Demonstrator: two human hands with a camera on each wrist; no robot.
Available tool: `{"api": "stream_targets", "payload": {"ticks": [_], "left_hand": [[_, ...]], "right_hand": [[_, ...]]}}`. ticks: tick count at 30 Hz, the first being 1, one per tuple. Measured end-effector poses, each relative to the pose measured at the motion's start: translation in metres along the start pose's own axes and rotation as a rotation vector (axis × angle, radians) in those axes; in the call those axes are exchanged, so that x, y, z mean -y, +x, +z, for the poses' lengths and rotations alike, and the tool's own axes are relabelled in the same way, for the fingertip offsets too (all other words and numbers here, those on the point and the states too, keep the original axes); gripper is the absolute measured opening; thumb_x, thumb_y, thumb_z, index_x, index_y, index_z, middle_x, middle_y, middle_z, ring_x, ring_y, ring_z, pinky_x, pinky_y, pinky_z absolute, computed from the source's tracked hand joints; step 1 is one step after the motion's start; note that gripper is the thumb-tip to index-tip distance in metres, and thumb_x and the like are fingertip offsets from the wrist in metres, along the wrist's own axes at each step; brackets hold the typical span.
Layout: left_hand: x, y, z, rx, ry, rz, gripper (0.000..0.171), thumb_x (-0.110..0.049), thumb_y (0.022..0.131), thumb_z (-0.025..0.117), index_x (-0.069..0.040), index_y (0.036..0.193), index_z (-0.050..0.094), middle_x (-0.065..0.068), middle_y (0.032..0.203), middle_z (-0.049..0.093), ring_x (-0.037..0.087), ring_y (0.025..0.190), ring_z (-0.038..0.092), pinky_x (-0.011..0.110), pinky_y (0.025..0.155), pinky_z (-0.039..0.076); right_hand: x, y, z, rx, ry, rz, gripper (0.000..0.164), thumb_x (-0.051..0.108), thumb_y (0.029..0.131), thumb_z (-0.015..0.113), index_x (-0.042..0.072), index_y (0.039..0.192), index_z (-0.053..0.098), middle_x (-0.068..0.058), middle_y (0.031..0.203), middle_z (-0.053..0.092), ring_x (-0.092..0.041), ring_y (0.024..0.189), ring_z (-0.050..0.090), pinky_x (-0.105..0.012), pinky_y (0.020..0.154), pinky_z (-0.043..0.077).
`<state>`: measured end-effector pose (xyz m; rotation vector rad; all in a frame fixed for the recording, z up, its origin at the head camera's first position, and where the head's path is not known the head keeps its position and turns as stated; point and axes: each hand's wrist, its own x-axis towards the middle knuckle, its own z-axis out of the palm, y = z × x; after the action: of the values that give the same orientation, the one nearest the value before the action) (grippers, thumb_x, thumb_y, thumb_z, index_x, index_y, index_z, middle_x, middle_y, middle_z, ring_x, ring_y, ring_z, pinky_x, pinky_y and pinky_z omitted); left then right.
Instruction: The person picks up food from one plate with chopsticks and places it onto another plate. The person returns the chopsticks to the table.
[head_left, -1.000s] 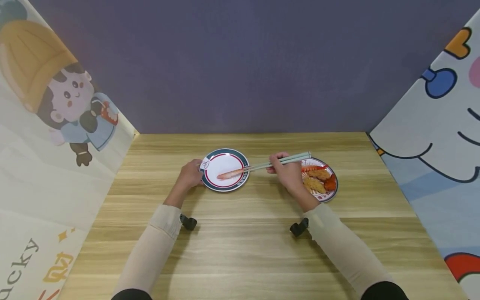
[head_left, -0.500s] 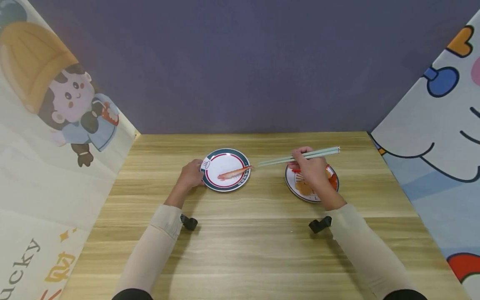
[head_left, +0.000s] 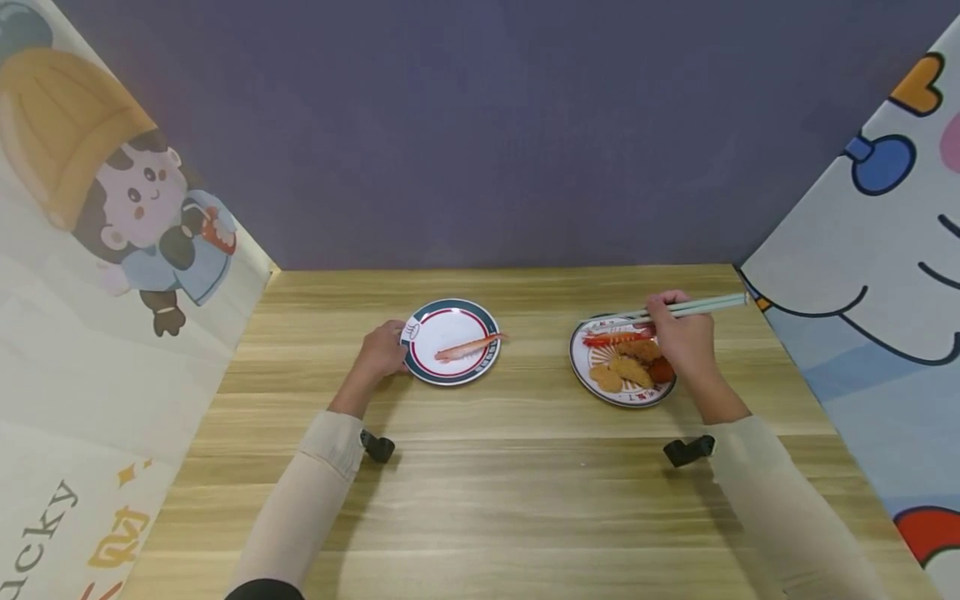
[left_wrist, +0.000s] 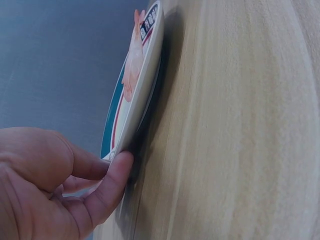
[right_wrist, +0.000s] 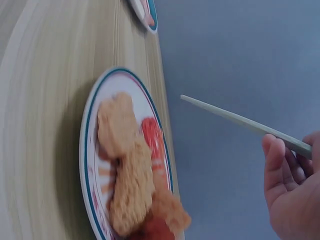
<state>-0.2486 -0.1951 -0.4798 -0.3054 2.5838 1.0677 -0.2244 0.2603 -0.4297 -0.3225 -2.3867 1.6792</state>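
Note:
My left hand point(head_left: 381, 348) pinches the left edge of a white plate point(head_left: 429, 327) with a dark green rim, thumb and fingers on either side of the rim in the left wrist view. A pink shrimp point(head_left: 463, 348) lies on that plate, its tail reaching over the right rim. My right hand point(head_left: 686, 335) holds a pair of pale green chopsticks point(head_left: 708, 304), their tips pointing left above the far rim of the second plate point(head_left: 576, 367). Several breaded pieces point(right_wrist: 132, 185), a red-and-orange shrimp-like piece point(head_left: 611, 339) and a reddish-brown piece point(head_left: 662, 371) lie on this plate.
Both plates stand on a wood-grain table point(head_left: 480, 500). A dark blue-grey wall point(head_left: 480, 133) rises at its back edge. Printed cartoon panels stand along the left and right sides. A strip of table separates the plates.
My right hand has moved right with the chopsticks, from the left plate to over the right plate. The chopstick tips have left the shrimp, which stays on the left plate. My left hand stays put.

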Motion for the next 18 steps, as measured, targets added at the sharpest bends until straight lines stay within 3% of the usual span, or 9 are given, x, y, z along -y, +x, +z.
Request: {"api": "stream_targets", "payload": {"ticks": [9, 18], "left_hand": [[0.001, 0.003, 0.001, 0.007, -0.008, -0.014, 0.053, -0.008, 0.103, 0.048, -0.009, 0.156, 0.038, 0.021, 0.124, 0.059, 0.016, 0.067, 0.063, 0.023, 0.056, 0.058], [0.002, 0.005, 0.002, 0.009, -0.021, -0.013, 0.053, -0.007, 0.104, 0.048, -0.009, 0.156, 0.038, 0.022, 0.125, 0.059, 0.016, 0.066, 0.063, 0.023, 0.055, 0.058]], "right_hand": [[-0.008, 0.004, -0.017, -0.045, -0.138, -0.059, 0.020, 0.030, 0.102, 0.059, 0.013, 0.092, 0.061, 0.012, 0.068, 0.060, -0.003, 0.055, 0.059, -0.016, 0.046, 0.051], [-0.020, 0.011, -0.027, -0.076, -0.123, -0.063, 0.021, 0.030, 0.102, 0.060, 0.011, 0.094, 0.062, 0.012, 0.068, 0.062, 0.002, 0.051, 0.060, -0.016, 0.045, 0.051]]}}
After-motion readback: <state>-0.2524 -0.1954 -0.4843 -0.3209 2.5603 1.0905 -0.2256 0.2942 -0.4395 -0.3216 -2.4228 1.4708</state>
